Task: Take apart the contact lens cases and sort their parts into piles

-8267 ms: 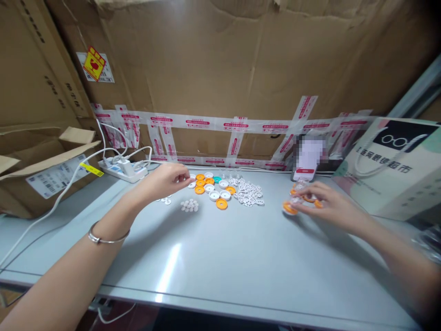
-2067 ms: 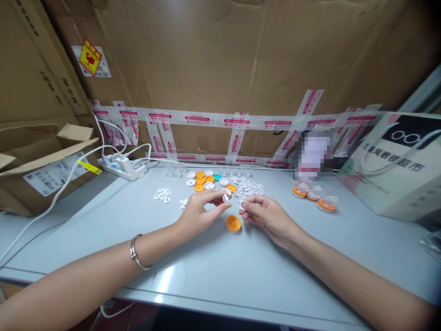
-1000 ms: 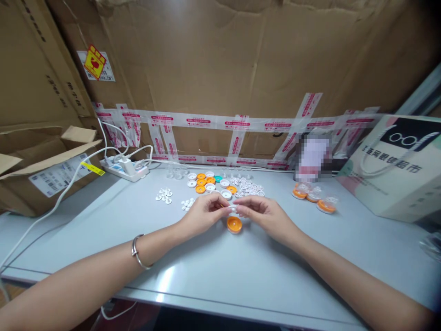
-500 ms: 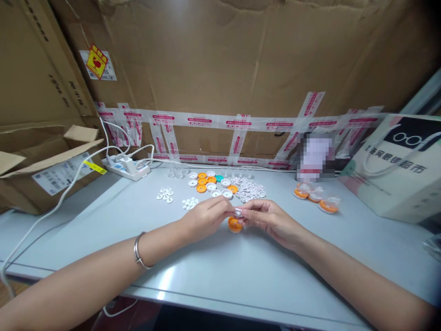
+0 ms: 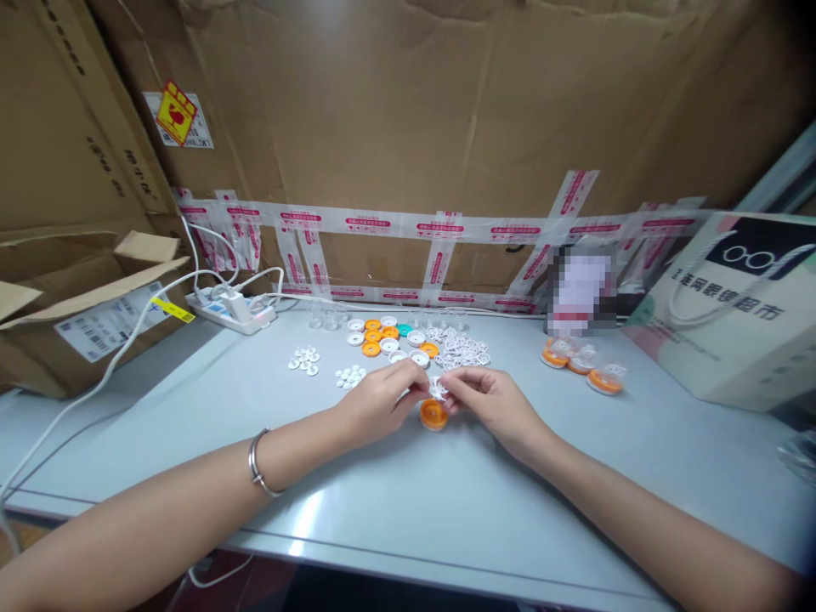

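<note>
A small white plastic piece (image 5: 438,388) is pinched between my two hands, just above an orange round cup-like part (image 5: 434,415) on the table. My left hand (image 5: 388,395) grips its left side with fingers closed. From the right, the fingertips of my right hand (image 5: 490,401) are closed on the same piece. Just beyond my hands lie white ring-shaped parts (image 5: 416,338) and orange ones (image 5: 371,348), along with one green ring (image 5: 405,330). A heap of white patterned pieces (image 5: 464,348) is spread right of these rings.
Small white discs (image 5: 350,376) and more white pieces (image 5: 303,360) lie to the left. Orange-based parts with clear tops (image 5: 604,380) stand at right, near a paper bag (image 5: 720,314). A power strip (image 5: 233,312) and an opened carton (image 5: 82,306) are at left.
The white piece has turned, and more of its face shows between my fingertips. My fingers have shifted slightly apart around it. The orange part stays in place.
</note>
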Demonstrator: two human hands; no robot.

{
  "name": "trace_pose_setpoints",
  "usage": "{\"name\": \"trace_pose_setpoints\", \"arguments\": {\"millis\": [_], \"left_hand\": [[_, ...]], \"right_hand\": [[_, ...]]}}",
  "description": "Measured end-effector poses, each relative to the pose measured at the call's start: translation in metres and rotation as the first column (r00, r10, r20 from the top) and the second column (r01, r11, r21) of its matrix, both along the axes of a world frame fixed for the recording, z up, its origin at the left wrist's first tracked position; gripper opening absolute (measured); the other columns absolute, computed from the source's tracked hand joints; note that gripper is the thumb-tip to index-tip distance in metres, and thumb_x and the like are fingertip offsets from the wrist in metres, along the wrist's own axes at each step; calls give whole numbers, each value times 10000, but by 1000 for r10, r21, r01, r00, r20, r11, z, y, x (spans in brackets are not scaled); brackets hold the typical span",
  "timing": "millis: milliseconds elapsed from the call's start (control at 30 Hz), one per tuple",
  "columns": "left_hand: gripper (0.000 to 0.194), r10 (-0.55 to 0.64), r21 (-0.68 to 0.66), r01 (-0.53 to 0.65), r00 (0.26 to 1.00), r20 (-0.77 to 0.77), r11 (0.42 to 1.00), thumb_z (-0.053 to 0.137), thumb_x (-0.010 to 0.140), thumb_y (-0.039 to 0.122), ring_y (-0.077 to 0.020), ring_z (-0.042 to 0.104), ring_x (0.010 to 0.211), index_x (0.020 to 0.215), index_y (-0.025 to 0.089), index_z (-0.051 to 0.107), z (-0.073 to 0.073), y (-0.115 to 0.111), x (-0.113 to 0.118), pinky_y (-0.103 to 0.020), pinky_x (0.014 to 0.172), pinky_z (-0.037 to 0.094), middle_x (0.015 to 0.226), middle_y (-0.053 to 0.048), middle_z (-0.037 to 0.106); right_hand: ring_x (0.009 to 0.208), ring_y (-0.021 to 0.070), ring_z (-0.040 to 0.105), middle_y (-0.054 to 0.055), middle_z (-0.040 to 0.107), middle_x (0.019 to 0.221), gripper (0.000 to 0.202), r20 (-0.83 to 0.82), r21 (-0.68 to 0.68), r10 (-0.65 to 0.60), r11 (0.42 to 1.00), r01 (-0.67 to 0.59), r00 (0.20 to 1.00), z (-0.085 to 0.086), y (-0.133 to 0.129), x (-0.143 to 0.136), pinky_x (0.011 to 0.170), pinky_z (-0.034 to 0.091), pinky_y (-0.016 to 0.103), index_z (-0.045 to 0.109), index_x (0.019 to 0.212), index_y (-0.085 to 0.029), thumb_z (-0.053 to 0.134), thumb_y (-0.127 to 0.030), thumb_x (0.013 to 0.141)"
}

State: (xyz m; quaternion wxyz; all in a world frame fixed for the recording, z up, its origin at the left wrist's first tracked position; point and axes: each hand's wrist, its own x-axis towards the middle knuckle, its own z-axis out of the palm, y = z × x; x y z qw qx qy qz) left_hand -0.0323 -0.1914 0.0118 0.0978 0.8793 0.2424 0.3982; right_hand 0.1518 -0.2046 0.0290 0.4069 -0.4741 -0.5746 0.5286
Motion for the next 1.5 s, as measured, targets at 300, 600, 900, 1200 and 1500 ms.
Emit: {"name": "trace_pose_setpoints", "arguments": {"millis": [300, 600, 900, 1200, 1500], "left_hand": [[37, 70, -256, -32, 988, 140, 966, 490, 846, 177, -118, 578, 738, 846, 149, 514, 2, 4, -3, -231, 651, 483, 796, -35, 592], [55, 84, -428, -1, 981, 175, 904, 485, 845, 194, -121, 604, 778, 847, 150, 519, 4, 5, -3, -230, 708, 500, 813, -26, 588], [98, 63, -504, 45, 979, 194, 863, 528, 828, 236, -111, 587, 744, 844, 143, 555, 4, -2, 3, -229, 692, 501, 804, -23, 605], [301, 55, -513, 15, 991, 120, 858, 619, 762, 340, -142, 578, 849, 995, 168, 536, 5, -3, -1, -289, 788, 485, 988, -54, 586], [432, -21, -448, -64, 983, -181, 892, 696, 657, 406, -182, 515, 895, 1001, 182, 564, -2, -3, -2, -302, 774, 428, 982, -59, 542]], "right_hand": [[660, 168, 567, 51, 653, 708, 296, 303, 318, -339, 917, 241, 891, 3, 35, 47, 622, 434, 293, 684, 774, -145, 641, -421, 676], [563, 141, 522, 30, 614, 646, 319, 466, 285, -385, 918, 277, 797, -22, 70, 77, 505, 383, 260, 644, 808, -145, 673, -407, 627], [776, 160, 605, 33, 650, 830, 286, 202, 295, 71, 947, -130, 977, 0, 12, 13, 730, 480, 303, 618, 905, -187, 634, -398, 713], [718, 163, 597, 52, 672, 791, 283, 215, 245, -155, 964, 101, 964, -3, 28, 31, 685, 469, 296, 656, 812, -157, 641, -408, 684], [645, 173, 510, 52, 615, 748, 309, 512, 465, -492, 848, 254, 704, -24, 72, 79, 626, 408, 313, 683, 793, -172, 629, -443, 655]]}}
